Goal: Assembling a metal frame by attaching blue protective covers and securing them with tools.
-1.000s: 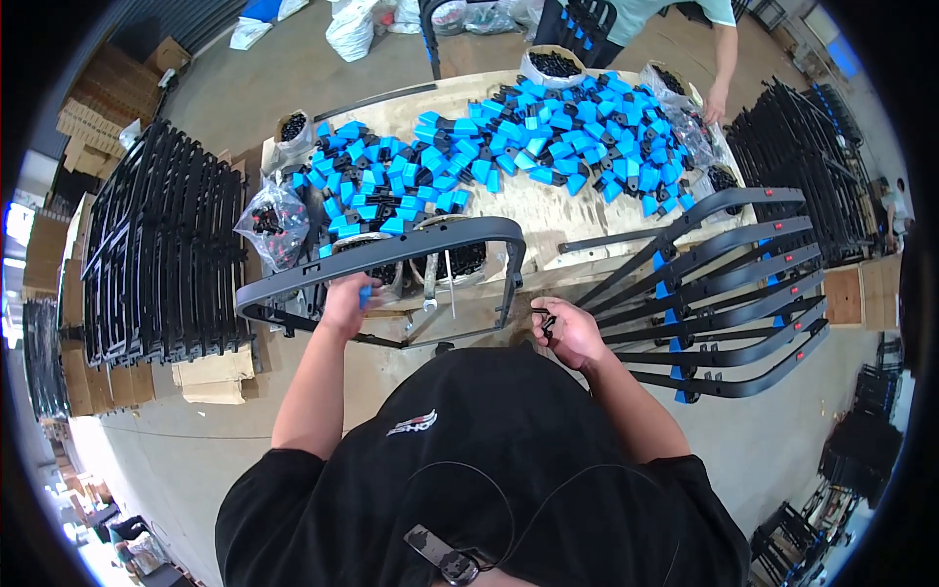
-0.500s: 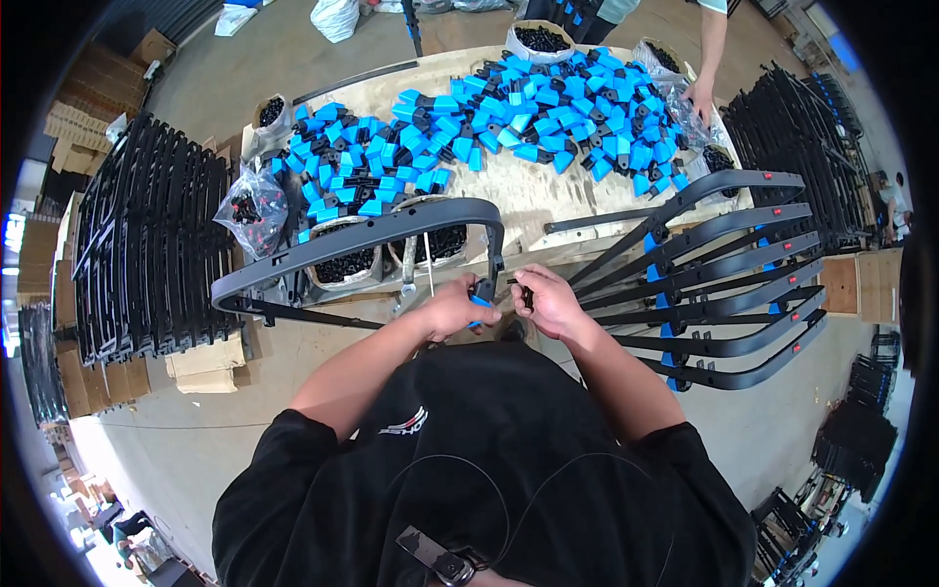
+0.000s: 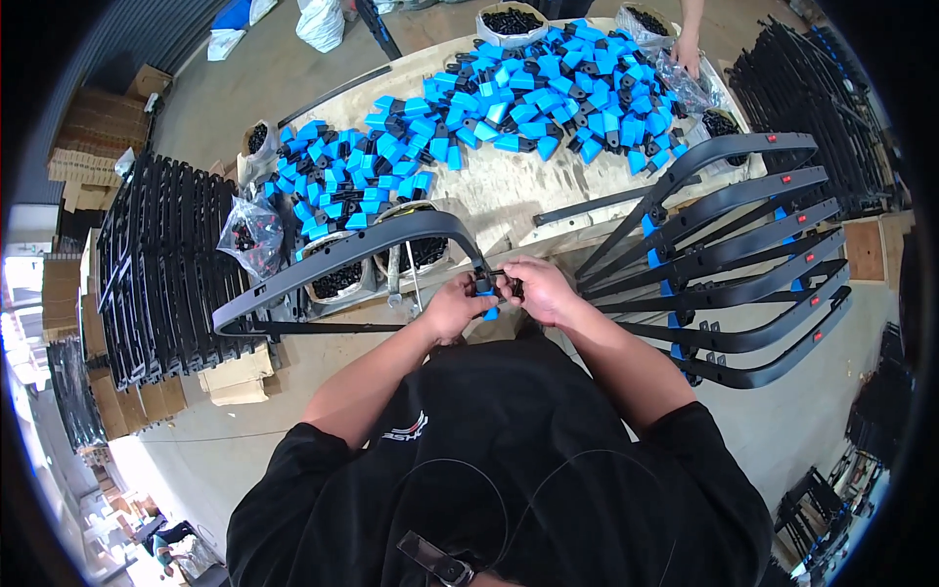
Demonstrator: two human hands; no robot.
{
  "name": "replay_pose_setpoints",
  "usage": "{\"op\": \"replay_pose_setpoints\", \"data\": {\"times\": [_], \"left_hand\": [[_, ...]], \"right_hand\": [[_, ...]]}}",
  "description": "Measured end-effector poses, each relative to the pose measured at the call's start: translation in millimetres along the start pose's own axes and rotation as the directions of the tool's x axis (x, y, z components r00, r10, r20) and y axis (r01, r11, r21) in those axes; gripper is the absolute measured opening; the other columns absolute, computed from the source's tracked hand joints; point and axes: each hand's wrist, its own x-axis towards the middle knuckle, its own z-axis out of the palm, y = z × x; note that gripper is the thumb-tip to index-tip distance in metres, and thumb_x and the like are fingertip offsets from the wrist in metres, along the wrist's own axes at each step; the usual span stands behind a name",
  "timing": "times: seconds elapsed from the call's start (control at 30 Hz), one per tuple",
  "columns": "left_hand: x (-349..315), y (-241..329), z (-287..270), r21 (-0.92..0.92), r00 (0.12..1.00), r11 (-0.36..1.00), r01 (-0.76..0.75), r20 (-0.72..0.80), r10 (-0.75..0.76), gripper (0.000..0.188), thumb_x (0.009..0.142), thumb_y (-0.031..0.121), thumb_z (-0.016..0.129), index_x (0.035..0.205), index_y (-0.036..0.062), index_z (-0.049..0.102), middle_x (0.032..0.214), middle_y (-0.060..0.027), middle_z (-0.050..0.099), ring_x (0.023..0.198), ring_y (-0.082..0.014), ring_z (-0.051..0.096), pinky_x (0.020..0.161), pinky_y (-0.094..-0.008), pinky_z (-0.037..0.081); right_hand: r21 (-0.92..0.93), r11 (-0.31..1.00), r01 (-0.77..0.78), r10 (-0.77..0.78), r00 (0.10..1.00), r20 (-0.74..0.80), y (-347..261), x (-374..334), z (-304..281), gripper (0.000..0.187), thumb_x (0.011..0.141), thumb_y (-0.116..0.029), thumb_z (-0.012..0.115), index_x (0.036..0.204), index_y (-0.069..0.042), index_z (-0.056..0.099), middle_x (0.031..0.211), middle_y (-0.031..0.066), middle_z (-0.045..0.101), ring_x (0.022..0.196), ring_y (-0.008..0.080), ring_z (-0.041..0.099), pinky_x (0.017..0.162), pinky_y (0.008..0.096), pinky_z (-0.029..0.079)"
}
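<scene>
A curved black metal frame reaches across to my hands from the left. At its bent end is a small blue-and-black plastic piece, and my left hand is closed around it. My right hand, fingers pinched, has small black parts that look like bolts or knobs between its fingertips, right up against the frame's end; the exact contact is hidden by the fingers.
A wooden table bears a heap of blue-and-black plastic pieces. Sacks of small black parts surround it. A wrench hangs at its near edge. Black frames stand at left and right. A co-worker's hand touches a plastic bag.
My right hand has come left, bringing the small black parts from a gap away up to the frame's end and beside my left hand. The whole view has shifted slightly.
</scene>
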Motion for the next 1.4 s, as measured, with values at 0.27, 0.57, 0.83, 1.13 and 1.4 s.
{"op": "replay_pose_setpoints", "data": {"times": [0.27, 0.57, 0.83, 1.13, 1.4], "left_hand": [[-6.1, 31.3, 14.0, -0.188, 0.998, 0.98, 0.064, 0.036, -0.059, 0.038, 0.091, 0.001, 0.07, 0.127, 0.0006, 0.057, 0.115, -0.0068, 0.066, 0.106, -0.0187, 0.064, 0.093, -0.0336, 0.051], [2.9, 19.4, -3.3, -0.162, 0.993, 0.98, 0.118, 0.043, -0.112, 0.041, 0.088, 0.003, 0.071, 0.126, -0.0021, 0.055, 0.115, -0.0083, 0.064, 0.106, -0.0192, 0.062, 0.096, -0.0332, 0.047], [3.7, 5.9, -15.6, -0.201, 0.988, 0.968, 0.152, 0.027, -0.149, 0.04, 0.09, 0.012, 0.073, 0.125, -0.0013, 0.058, 0.113, -0.0075, 0.066, 0.099, -0.0156, 0.063, 0.09, -0.0316, 0.05], [3.6, 0.3, -22.8, -0.22, 0.987, 0.963, 0.157, 0.062, -0.147, 0.041, 0.093, 0.014, 0.072, 0.129, 0.0007, 0.058, 0.113, -0.0071, 0.067, 0.099, -0.0155, 0.063, 0.09, -0.0301, 0.049], [0.7, 1.9, -22.0, -0.256, 0.991, 0.958, 0.13, 0.055, -0.119, 0.037, 0.092, 0.014, 0.071, 0.125, 0.0006, 0.06, 0.109, -0.0061, 0.067, 0.096, -0.0147, 0.062, 0.088, -0.0289, 0.05]], "right_hand": [[-0.042, 0.999, -0.017, 0.017, 1.0, 0.009, -11.7, 8.5, 6.1, 0.018, 0.096, -0.017, 0.067, 0.108, -0.004, 0.066, 0.085, 0.0056, 0.066, 0.07, 0.0133, 0.059, 0.06, 0.0286, 0.045], [-0.034, 0.998, -0.045, 0.048, 0.995, 0.082, -18.0, 20.2, 10.9, 0.015, 0.096, -0.018, 0.067, 0.103, -0.005, 0.066, 0.083, 0.0043, 0.065, 0.068, 0.0125, 0.057, 0.058, 0.0279, 0.041], [-0.041, 0.995, -0.093, 0.096, 0.991, 0.094, -12.8, 23.4, 12.3, 0.013, 0.1, -0.02, 0.063, 0.098, -0.008, 0.061, 0.072, 0.0007, 0.055, 0.06, 0.0121, 0.049, 0.052, 0.0274, 0.035], [-0.462, 0.882, -0.091, -0.012, 0.977, -0.214, -8.2, 23.3, 37.2, 0.038, 0.103, -0.039, 0.056, 0.092, -0.004, 0.063, 0.069, 0.0007, 0.053, 0.061, 0.0124, 0.048, 0.055, 0.032, 0.039], [-0.566, 0.821, 0.073, -0.196, 0.967, -0.16, 10.4, 23.7, 33.5, 0.038, 0.103, -0.036, 0.053, 0.097, -0.001, 0.065, 0.071, 0.0021, 0.054, 0.064, 0.0124, 0.05, 0.058, 0.0329, 0.041]]}}
